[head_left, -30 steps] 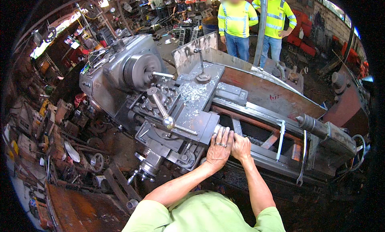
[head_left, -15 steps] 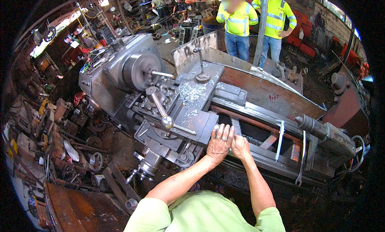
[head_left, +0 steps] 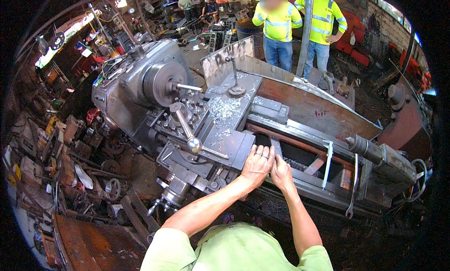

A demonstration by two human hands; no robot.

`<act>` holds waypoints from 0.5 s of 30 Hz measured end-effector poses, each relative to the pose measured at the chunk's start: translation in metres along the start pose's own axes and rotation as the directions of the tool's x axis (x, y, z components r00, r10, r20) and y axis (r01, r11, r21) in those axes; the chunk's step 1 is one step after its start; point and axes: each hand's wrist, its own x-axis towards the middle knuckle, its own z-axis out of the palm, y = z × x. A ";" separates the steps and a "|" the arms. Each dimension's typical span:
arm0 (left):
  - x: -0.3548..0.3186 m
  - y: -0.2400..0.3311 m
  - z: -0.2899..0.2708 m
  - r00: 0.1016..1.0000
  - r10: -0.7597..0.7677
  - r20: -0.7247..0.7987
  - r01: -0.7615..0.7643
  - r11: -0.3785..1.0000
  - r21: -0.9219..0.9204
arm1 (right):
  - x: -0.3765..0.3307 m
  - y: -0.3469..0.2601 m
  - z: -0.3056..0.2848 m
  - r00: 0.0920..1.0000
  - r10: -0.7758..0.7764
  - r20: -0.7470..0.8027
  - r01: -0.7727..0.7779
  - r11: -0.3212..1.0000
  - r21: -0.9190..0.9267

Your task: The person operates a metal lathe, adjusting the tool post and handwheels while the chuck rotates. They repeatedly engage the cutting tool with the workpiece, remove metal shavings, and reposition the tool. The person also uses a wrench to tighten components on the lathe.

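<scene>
My left hand (head_left: 257, 166) is at the near right corner of the lathe carriage (head_left: 240, 148), its fingers bent close together. Pressed against it is my right hand (head_left: 282, 173), curled closed beside the lathe bed. Whatever lies under the fingers of either hand is hidden. Left of them, a ball-ended lever (head_left: 187, 130) slants over the tool post. Beyond it a thin metal rod (head_left: 190, 87) juts from the round chuck (head_left: 161, 84). Bright metal chips (head_left: 221, 108) cover part of the carriage, near an upright rod on a round base (head_left: 237, 90).
The tailstock (head_left: 391, 161) stands on the right end of the bed, with a long wrench (head_left: 354, 186) and a pale strip (head_left: 327, 165) lying across the rails. Two people in yellow high-visibility shirts (head_left: 279, 25) stand behind a grey post (head_left: 305, 37). Metal scrap (head_left: 79, 163) crowds the left floor.
Both hands stay at the carriage corner, with only a slight shift of my left forearm. The hand of one person in yellow has dropped from near the face.
</scene>
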 end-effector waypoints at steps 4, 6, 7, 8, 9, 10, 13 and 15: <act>0.005 -0.003 -0.005 0.996 0.024 0.088 -0.023 1.000 -0.013 | -0.014 -0.010 -0.008 0.975 -0.200 -0.096 0.192 0.977 -0.090; 0.008 -0.006 -0.008 0.989 0.042 0.139 -0.040 0.999 -0.019 | -0.023 -0.015 -0.018 0.971 -0.236 -0.045 0.224 0.956 -0.188; 0.010 -0.007 -0.009 0.984 0.049 0.169 -0.046 0.999 -0.022 | -0.026 -0.018 -0.023 0.954 -0.301 -0.019 0.286 0.923 -0.256; 0.012 -0.008 -0.009 0.977 0.055 0.205 -0.051 0.998 -0.025 | -0.028 -0.019 -0.027 0.932 -0.362 0.011 0.346 0.881 -0.322; 0.014 -0.009 -0.010 0.969 0.058 0.240 -0.052 0.998 -0.034 | -0.030 -0.020 -0.030 0.911 -0.410 0.048 0.395 0.832 -0.390; 0.016 -0.009 -0.011 0.963 0.054 0.264 -0.044 0.998 -0.046 | -0.031 -0.021 -0.031 0.930 -0.355 0.097 0.364 0.844 -0.394; 0.023 -0.013 -0.012 0.934 0.080 0.349 -0.057 0.996 -0.074 | -0.032 -0.016 -0.027 0.898 -0.428 0.104 0.421 0.763 -0.490; 0.027 -0.015 -0.013 0.911 0.090 0.401 -0.052 0.993 -0.106 | -0.030 -0.010 -0.017 0.902 -0.423 0.082 0.398 0.747 -0.533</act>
